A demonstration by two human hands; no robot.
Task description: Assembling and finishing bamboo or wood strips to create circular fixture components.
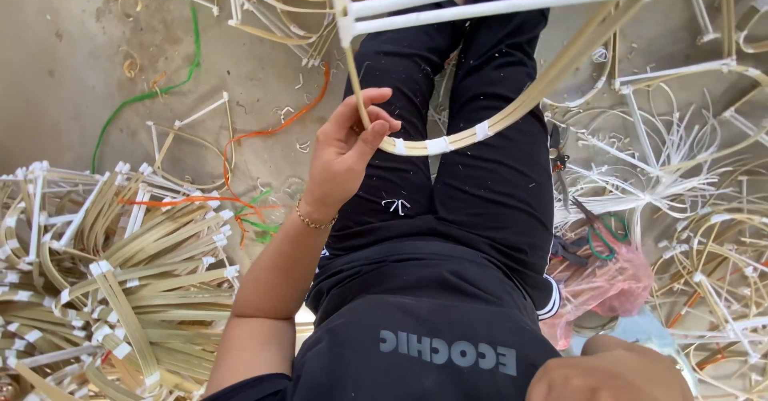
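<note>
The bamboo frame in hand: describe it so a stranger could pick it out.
Start at the black trousers in the middle. Across them curves a bent bamboo frame taped in white, topped by two white bars. Unlike the frames lying around, it is lifted, pinched by the left hand.

Left hand [346, 149] raised, fingers [376, 129] pinched closed; right hand [608, 373] low.
</note>
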